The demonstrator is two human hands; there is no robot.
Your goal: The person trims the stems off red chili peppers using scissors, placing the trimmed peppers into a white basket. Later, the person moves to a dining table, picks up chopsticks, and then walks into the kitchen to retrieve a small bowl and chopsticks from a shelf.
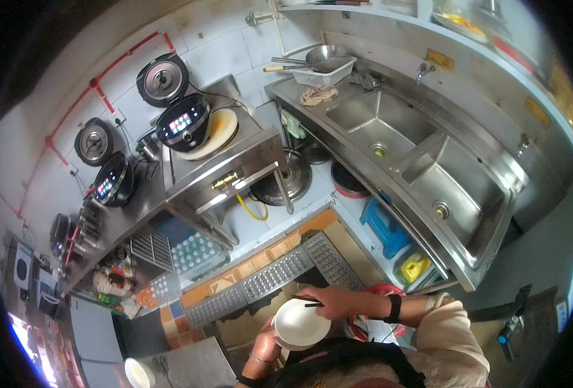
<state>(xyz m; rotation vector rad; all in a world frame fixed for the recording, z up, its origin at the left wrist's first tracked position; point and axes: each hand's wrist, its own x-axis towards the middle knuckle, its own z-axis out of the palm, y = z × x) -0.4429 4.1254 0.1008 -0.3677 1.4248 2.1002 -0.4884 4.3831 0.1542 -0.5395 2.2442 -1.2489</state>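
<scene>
A white bowl (302, 324) is held close to my body, its white inside facing up. My left hand (265, 343) grips the bowl from its left side, fingers at the outer wall and underside. In my right hand (333, 303) are dark chopsticks (312, 305), whose visible ends reach over the bowl's far rim. Whether they touch the bowl, I cannot tell. Just below my right forearm is a red-rimmed bin (386, 289) with a white plastic bag in it, partly covered by the arm.
A double steel sink (398, 131) runs along the right. Two black multicookers (184, 123) with raised lids stand on steel counters at the left. A metal drain grate (279, 275) crosses the floor ahead. At lower left, a white container (139, 373) sits on a steel surface (194, 363).
</scene>
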